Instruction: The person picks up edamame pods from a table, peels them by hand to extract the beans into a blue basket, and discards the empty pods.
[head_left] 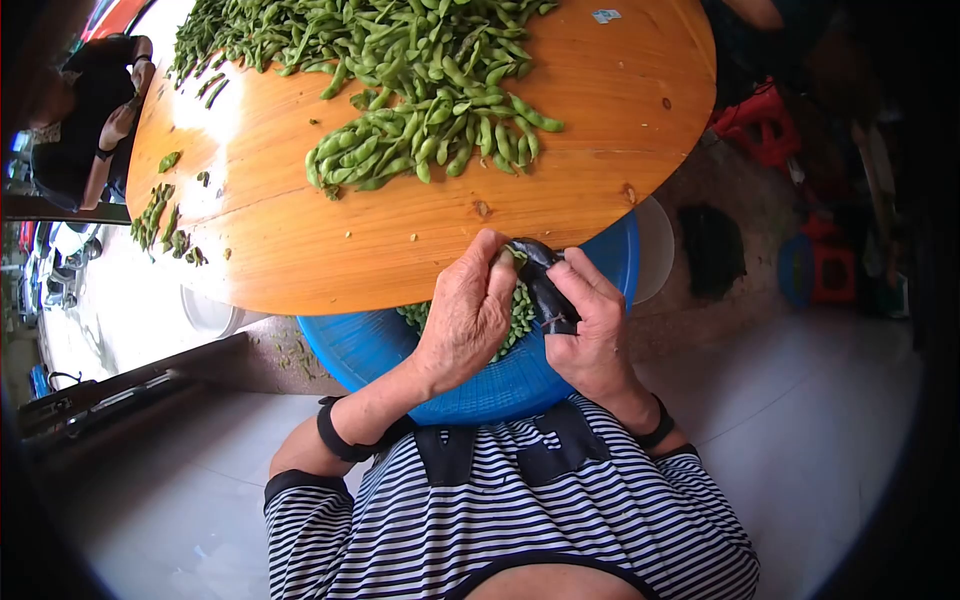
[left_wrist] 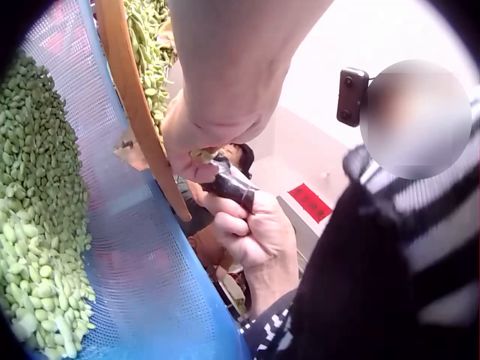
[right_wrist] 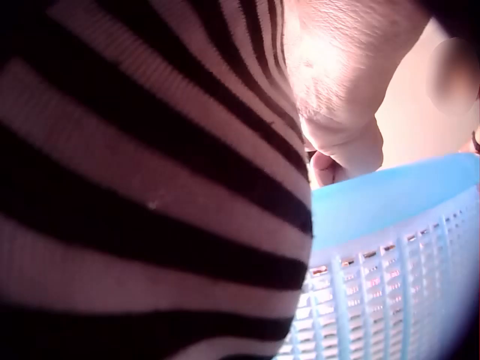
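Over a blue basket [head_left: 350, 345] of shelled green beans [head_left: 520, 318], both hands meet. The left hand [head_left: 465, 315] pinches a small green pod [head_left: 515, 255] at its fingertips. A glossy black piece [head_left: 545, 290] lies between the hands, and the right hand [head_left: 595, 330] curls its fingers round it. In the left wrist view, the left hand [left_wrist: 191, 142] and right hand [left_wrist: 251, 232] come together at the black piece [left_wrist: 229, 184]. The right wrist view shows part of the right hand [right_wrist: 345, 97] above the basket rim [right_wrist: 397, 187]; its fingertips are mostly hidden.
A wooden table [head_left: 330, 255] borders the basket and bears a large heap of green pods [head_left: 420, 60]. Small dark scraps [head_left: 165, 220] lie at its left. Another person [head_left: 85, 130] is at the far left. Red plastic stools [head_left: 765, 125] stand at the right.
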